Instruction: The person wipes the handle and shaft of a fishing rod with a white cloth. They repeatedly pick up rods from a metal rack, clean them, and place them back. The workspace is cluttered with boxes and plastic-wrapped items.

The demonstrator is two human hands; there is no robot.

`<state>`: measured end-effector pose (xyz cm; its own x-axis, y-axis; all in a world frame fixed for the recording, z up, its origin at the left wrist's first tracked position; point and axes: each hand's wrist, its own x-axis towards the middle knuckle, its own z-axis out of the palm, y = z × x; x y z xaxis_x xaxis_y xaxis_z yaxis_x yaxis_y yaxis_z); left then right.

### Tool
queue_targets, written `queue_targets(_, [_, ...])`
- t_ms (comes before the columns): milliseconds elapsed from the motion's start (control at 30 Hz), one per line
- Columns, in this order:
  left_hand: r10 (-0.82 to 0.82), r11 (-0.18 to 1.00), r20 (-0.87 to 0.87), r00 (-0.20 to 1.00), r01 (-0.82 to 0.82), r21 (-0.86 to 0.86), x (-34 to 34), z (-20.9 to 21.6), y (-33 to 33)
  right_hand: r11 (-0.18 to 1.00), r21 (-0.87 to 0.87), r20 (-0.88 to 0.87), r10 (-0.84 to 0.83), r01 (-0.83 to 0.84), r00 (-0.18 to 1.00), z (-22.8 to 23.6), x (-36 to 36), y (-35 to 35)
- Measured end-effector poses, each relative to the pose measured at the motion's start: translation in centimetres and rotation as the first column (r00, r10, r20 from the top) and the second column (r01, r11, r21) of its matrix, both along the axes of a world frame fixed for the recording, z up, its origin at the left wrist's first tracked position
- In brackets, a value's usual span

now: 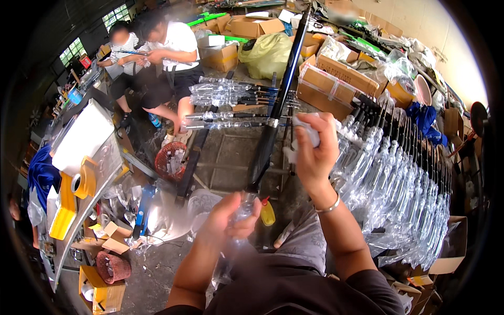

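A black fishing rod (286, 79) slants up and away in front of me, its thick lower end toward my body. My left hand (231, 218) is closed round that lower end, where clear plastic wrap (245, 207) covers it and hangs below. To the right of the rod, my right hand (320, 149) is raised and pinches a crumpled white cloth (310, 131); the hand appears apart from the rod's shaft. Several plastic-wrapped rods (226, 98) lie across a metal rack (231, 157) beyond.
Many plastic-sleeved rods (388, 173) stand in a row at my right. Left is a worktable (94, 181) with a tape roll (77, 182). A red basket (170, 160), a yellow bottle (268, 212) and cardboard boxes (328, 89) are around. Two people (176, 47) sit far left.
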<state>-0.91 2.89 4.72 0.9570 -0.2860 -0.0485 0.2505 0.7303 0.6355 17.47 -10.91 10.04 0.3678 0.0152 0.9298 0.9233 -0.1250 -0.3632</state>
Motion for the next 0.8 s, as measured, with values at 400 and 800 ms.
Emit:
queue_targets(400, [0.121, 0.974, -0.050, 0.991, -0.109, 0.198, 0.1, -0.4, 0.3, 0.340, 0.777, -0.575, 0.726, -0.530, -0.378, -1.9, -0.8, -2.4])
queue_targets(800, [0.149, 0.942, -0.059, 0.987, -0.124, 0.311, -0.2, -1.0, -0.1, 0.373, 0.639, -0.649, 0.730, -0.672, -0.212, -1.9, -1.8, -0.8])
